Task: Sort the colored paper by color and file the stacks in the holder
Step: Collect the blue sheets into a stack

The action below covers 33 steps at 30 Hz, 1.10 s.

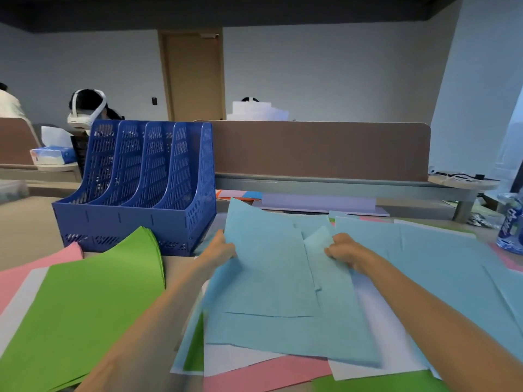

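Several light blue sheets (271, 281) are lifted at the centre of the desk. My left hand (219, 250) grips their left edge, and my right hand (343, 251) pinches a blue sheet at the right. More blue paper (441, 264) lies spread to the right. A green stack (93, 306) lies at the left, over white and pink sheets (31, 270). Under the blue sheets lie mixed white, pink (263, 374) and green sheets. The blue four-slot file holder (141, 188) stands at the back left, its slots showing no paper.
A brown desk divider (319, 149) runs across the back, with a pale purple stack (319, 203) in front of it. A water bottle (510, 224) stands at the far right edge. A tissue box (52, 155) and seated people are beyond the holder.
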Each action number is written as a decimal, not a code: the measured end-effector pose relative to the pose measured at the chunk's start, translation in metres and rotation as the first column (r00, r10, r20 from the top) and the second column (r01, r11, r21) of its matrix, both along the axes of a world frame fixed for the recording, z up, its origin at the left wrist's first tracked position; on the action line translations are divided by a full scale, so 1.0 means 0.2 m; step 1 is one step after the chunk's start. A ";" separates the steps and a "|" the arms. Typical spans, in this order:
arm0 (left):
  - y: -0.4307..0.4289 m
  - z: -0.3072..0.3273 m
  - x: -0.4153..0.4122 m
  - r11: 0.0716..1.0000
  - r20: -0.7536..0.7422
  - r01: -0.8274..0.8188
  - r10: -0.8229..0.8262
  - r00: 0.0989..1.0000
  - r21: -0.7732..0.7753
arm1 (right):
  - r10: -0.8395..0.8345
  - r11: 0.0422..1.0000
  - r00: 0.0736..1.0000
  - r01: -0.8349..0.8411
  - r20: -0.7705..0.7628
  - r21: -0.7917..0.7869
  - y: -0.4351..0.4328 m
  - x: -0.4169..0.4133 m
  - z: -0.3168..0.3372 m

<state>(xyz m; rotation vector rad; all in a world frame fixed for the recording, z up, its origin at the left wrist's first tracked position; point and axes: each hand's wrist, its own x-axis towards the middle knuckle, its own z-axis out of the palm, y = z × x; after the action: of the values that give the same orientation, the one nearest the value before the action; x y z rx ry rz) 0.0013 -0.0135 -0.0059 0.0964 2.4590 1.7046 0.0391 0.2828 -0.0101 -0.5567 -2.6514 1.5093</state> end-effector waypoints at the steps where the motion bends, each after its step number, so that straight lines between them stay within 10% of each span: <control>1: -0.03 0.01 -0.01 1.000 0.011 0.001 -0.002 1.000 0.004 | -0.028 0.999 0.999 0.028 -0.018 0.015 0.03 0.00 0.02; 11: 0.09 0.00 0.04 0.974 0.151 0.187 -0.205 0.967 0.126 | 0.012 0.904 0.998 -0.035 -0.055 -0.427 -0.14 0.01 0.01; 17: 0.08 0.12 0.05 0.924 -0.237 0.261 -0.197 0.951 0.281 | -0.156 0.900 0.963 0.048 -0.217 -0.433 -0.08 0.01 0.05; 22: 0.06 0.26 0.08 0.879 -0.318 0.320 -0.209 0.925 0.353 | 0.041 0.761 0.929 -0.267 -0.367 -0.591 -0.17 0.10 0.18; 33: 0.14 0.59 0.20 0.869 -0.604 0.217 0.113 0.789 0.445 | -0.054 0.930 0.635 -0.248 -0.771 -0.270 -0.30 0.30 0.71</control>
<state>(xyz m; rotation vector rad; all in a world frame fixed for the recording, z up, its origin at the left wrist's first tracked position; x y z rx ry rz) 0.0422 0.0136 0.1115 0.9164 2.2413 2.5601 0.0986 0.2221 0.1320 0.2374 -1.7649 1.7361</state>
